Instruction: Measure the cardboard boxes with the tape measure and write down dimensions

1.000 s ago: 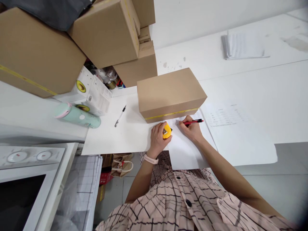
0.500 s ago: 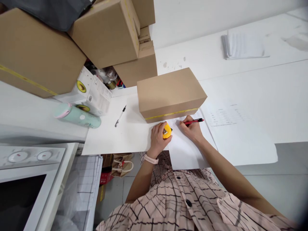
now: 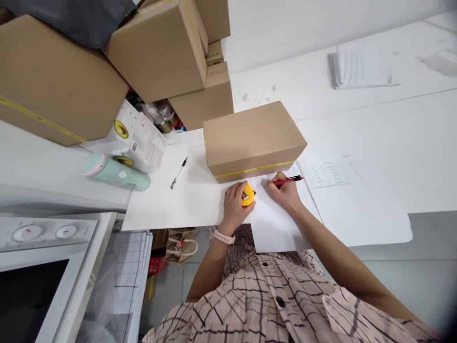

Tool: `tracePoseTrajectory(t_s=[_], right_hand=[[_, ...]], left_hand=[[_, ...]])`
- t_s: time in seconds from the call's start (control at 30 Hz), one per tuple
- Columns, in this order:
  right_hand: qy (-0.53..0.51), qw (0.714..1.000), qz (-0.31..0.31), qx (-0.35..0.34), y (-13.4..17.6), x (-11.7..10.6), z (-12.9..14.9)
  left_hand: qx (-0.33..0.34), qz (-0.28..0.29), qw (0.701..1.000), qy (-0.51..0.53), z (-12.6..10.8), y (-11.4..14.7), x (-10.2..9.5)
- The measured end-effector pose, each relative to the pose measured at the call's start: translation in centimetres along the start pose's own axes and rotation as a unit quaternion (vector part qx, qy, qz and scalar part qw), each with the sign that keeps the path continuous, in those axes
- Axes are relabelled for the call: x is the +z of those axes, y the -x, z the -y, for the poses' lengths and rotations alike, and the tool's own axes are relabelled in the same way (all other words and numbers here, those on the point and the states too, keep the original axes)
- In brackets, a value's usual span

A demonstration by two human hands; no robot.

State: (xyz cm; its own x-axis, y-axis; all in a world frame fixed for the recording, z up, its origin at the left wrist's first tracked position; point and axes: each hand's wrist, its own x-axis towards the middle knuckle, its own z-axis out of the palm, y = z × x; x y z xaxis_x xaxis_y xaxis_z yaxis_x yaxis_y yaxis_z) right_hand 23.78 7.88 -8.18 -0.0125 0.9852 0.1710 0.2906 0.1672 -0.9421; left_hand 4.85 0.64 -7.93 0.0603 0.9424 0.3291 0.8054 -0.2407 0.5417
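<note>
- Paper [image 3: 274, 225] is apparently being written on, red pen [image 3: 291, 180] pinched in right hand [image 3: 284, 194].
- Tape measure [image 3: 247, 196] is clasped by left hand [image 3: 234, 205] near carton [image 3: 254, 136].
- Next, paper should be held steady.

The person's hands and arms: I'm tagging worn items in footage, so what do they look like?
The left hand and right hand are ungloved, the forearms bare. A pale pink strap with small slots crosses the left wrist; the right shows none. The shirt is pale pink with dark checks.

A mint-green bottle [image 3: 119, 174] sits beside white avocado-printed cartons [image 3: 144, 147], with a white two-dial appliance [image 3: 37, 276] nearby.
</note>
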Motion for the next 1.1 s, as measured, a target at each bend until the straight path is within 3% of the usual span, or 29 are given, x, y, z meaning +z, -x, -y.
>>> tracePoseTrajectory(t_s=[1.1], right_hand=[[0.0,1.0,-0.022,0.01,-0.06,-0.11,-0.51]], left_hand=[[-0.004,0.005,1.0,0.005,0.03,-0.07,-0.03]])
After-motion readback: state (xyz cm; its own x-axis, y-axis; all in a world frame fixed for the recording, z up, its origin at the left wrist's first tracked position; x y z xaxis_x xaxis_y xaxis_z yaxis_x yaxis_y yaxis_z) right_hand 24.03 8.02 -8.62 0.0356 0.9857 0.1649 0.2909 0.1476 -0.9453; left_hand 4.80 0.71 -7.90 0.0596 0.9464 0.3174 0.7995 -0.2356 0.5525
